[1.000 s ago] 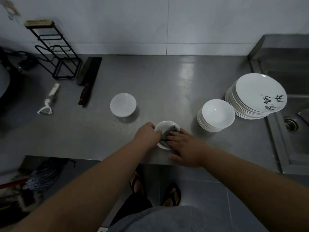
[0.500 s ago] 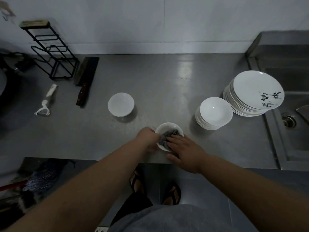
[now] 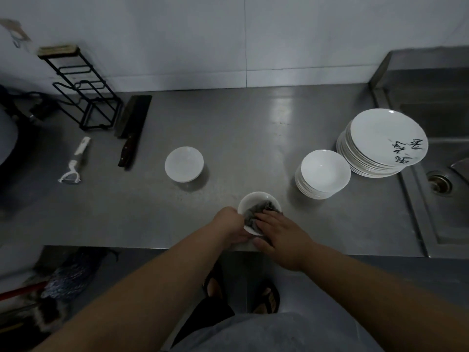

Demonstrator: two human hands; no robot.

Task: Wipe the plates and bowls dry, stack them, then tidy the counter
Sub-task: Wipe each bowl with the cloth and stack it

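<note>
Shifted slightly: 1 cloth (image 3: 256, 212) in 1 bowl (image 3: 253, 198), right hand (image 3: 281, 235) pressing it flat-fingered, left hand (image 3: 228, 224) gripping rim. Others: 1 loose bowl (image 3: 184, 163), 1 bowl stack (image 3: 323, 172), 1 plate stack (image 3: 380, 141).

bare forearms without sleeves, grey shorts (image 3: 274, 334), dark open-toed sandals (image 3: 266, 299) on both feet

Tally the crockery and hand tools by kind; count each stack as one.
Plate stack: 1
Bowl stack: 1
Single bowls: 2, lone bowl and held bowl
Cleaver: 1
Peeler: 1
Total: 6
</note>
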